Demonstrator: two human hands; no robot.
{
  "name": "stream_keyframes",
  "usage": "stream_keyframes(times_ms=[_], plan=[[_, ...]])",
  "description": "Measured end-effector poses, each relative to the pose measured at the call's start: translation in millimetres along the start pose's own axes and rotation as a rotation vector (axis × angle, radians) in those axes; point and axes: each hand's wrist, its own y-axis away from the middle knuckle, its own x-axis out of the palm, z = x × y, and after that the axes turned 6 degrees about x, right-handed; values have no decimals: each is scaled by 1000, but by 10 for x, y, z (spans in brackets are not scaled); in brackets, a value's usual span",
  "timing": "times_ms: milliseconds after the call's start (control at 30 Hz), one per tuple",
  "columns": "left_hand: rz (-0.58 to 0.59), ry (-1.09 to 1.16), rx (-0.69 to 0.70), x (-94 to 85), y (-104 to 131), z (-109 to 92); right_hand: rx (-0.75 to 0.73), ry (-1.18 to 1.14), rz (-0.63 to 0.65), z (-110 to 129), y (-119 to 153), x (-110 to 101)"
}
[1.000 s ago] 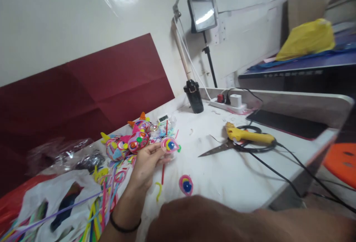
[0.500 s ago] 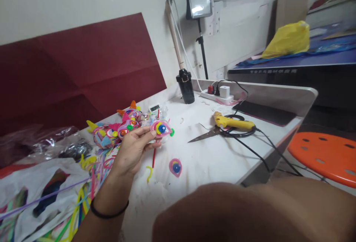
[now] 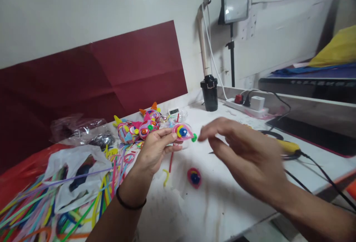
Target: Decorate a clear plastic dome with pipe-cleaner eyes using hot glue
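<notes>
My left hand (image 3: 155, 147) pinches a teardrop-shaped, eye-like pipe-cleaner piece (image 3: 183, 132) between thumb and fingers. Pink surrounds its yellow and blue centre, and a small green curl (image 3: 194, 137) sits at the pointed tip. Just right of that curl is my right hand (image 3: 244, 156), slightly blurred, its thumb and forefinger apart with nothing seen between them. A second pink eye-like piece (image 3: 194, 178) lies on the white table below. Near it are a short yellow strip (image 3: 166, 178) and a red stick (image 3: 171, 162). My right hand partly hides a yellow-handled tool (image 3: 289, 147).
Colourful pipe cleaners (image 3: 30, 205) and a white plastic bag (image 3: 80, 175) spread over the left side. Decorated craft figures (image 3: 148, 127) stand behind my left hand. At the back are a black cup (image 3: 210, 95) and a power strip (image 3: 244, 108); a cable (image 3: 325, 175) crosses the right edge.
My right hand has come in from the lower right, up to the green curl. The view has turned left, shifting everything rightward. My left hand still holds the eye-like piece.
</notes>
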Motion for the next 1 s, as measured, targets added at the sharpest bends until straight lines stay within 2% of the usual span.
stream_keyframes(times_ms=[67,133,233,300,500,733,1000], plan=[[16,33,6,-27,-18,7,180,-102,-42,-172,-200,35],[34,83,8,-57,-38,16,434,-245,-86,-358,-335,109],[56,170,12,-96,-65,39,743,-428,-82,-577,-412,255],[56,213,3,-113,-80,62,859,-523,-43,-656,-398,346],[-10,286,-12,-158,-123,166,934,-743,86,-742,-242,483],[11,315,-34,-225,-188,279,996,-894,68,-844,-162,477],[2,318,-14,-251,-187,324,1080,-1010,28,-813,-157,457]])
